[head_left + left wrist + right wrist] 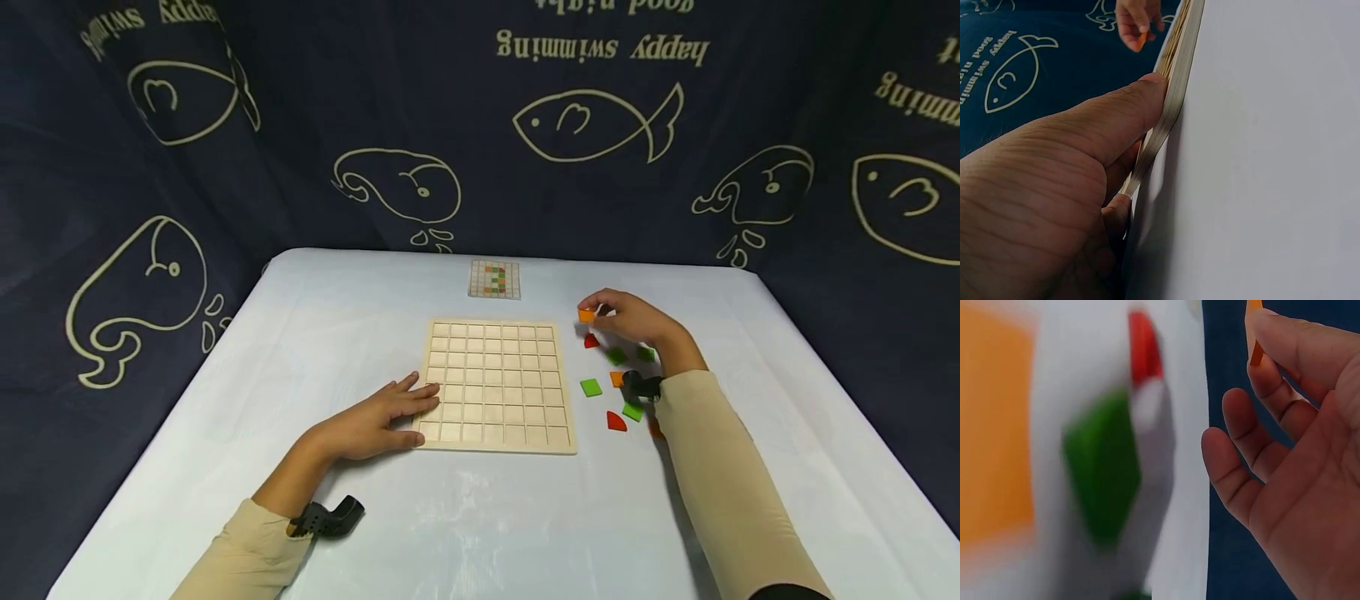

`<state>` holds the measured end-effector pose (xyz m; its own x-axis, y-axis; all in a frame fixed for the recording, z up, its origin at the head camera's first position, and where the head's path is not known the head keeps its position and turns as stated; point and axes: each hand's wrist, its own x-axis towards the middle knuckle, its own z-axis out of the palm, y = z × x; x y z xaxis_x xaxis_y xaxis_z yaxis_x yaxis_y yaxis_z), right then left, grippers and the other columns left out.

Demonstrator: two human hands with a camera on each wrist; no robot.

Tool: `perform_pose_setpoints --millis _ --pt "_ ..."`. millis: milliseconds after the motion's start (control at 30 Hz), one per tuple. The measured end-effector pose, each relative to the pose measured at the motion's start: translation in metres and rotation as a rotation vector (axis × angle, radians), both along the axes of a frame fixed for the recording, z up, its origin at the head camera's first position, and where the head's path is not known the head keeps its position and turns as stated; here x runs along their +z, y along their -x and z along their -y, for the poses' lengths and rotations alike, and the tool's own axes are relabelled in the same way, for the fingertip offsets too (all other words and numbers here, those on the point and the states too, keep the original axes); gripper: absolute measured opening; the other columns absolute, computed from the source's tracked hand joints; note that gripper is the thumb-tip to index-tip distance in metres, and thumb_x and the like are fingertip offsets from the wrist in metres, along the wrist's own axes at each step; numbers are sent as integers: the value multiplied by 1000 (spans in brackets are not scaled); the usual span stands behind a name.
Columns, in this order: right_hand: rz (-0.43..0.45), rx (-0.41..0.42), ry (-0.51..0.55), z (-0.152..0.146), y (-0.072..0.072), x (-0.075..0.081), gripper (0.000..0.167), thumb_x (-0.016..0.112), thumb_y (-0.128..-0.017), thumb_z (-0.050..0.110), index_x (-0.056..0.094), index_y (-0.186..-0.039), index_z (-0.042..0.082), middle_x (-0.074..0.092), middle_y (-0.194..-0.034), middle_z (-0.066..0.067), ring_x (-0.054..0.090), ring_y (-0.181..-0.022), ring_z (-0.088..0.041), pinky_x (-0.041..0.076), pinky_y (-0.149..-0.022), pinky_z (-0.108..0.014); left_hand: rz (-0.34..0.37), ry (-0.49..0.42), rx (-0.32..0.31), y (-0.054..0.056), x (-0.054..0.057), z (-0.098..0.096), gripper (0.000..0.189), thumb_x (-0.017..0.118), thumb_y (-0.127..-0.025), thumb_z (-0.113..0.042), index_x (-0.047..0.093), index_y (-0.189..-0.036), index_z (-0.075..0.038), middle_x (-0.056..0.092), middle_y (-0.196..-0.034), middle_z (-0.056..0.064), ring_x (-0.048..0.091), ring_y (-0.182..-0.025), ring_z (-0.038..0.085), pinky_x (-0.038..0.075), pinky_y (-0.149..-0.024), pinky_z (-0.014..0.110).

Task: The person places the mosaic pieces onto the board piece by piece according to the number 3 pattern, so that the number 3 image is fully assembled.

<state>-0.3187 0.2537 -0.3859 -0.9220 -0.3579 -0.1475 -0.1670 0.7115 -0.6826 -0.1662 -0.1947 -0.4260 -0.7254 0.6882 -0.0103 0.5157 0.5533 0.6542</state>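
My left hand [375, 423] rests at the left edge of a wooden grid board [495, 451]. Its fingers lie straight over the rim, and the thumb touches the near left corner; in the left wrist view the board's edge [1175, 94] runs along the thumb tip. Beyond the board's far right side, my right hand [633, 319] pinches an orange square tile [586, 316] between thumb and index finger. The right wrist view shows this orange tile [1256, 353] nearly edge-on, the other fingers loosely bent. Below that hand lie a red quarter-round tile [592, 341] and a green tile [617, 357].
More loose tiles lie right of the board: a green square [591, 387], a red quarter-round [616, 422], another green tile [633, 412] and an orange one [617, 379] partly hidden by the right wrist camera. A small pattern card [494, 280] lies behind the board on the white table [480, 525].
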Motion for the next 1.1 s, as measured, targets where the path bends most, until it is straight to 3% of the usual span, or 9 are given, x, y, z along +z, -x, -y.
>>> perform_pose_setpoints --millis 333,533,767,1100 --pt "-17 104 123 52 -1 1 31 59 -98 8 61 -128 8 55 -124 -11 46 -112 -30 43 -87 -43 -1 -7 -7 -1 -1 -1 62 69 -94 -28 47 -148 -7 34 -159 2 9 -151 32 7 -119 55" --pt "-40 155 101 81 -5 1 31 59 -98 11 61 -129 13 56 -122 -7 49 -109 -27 43 -88 -43 7 -11 -14 -2 -1 -2 63 69 -95 -28 46 -148 -6 33 -159 3 8 -151 33 7 -119 56" --pt "-20 226 162 115 -9 -1 30 56 -99 7 60 -130 9 55 -123 -8 49 -105 -27 45 -84 -41 7 -6 -3 -4 -1 0 62 69 -94 -28 46 -148 -6 33 -159 3 8 -151 33 7 -119 57" --pt "-35 294 158 150 -15 -7 31 58 -98 9 61 -129 7 58 -122 -6 54 -99 -24 47 -83 -37 -14 6 -12 -2 0 -1 61 69 -95 -29 47 -148 -6 35 -158 2 9 -150 34 8 -118 58"
